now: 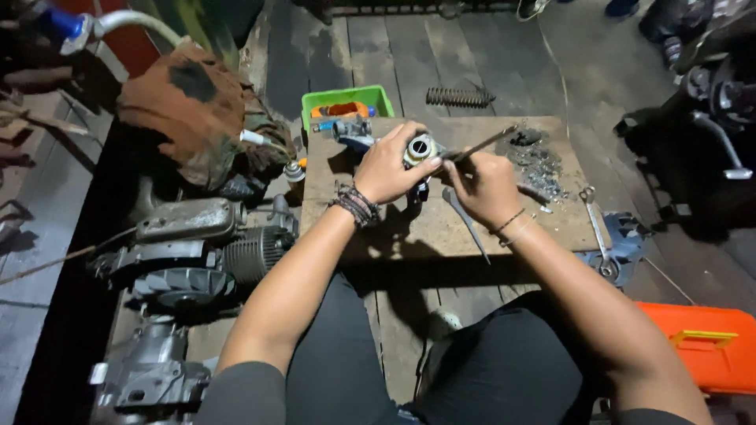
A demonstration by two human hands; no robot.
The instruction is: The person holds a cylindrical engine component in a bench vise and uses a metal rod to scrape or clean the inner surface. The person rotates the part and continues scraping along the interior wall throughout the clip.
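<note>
Over the wooden board [409, 228], left hand [390, 169] grips a small round metal part [420, 148], fingers wrapped around it. Right hand [484, 187] is closed on a thin metal tool [482, 144], tip at the part. Around: green tray [346, 101] touching the board's far edge, grey debris [539, 161] far right on the board, a wrench [465, 216] lying under the right hand, another wrench [594, 228] at the right edge. Engine [197, 252] crowds the left side; orange toolbox [705, 346] near right. Open board lies toward the near edge.
</note>
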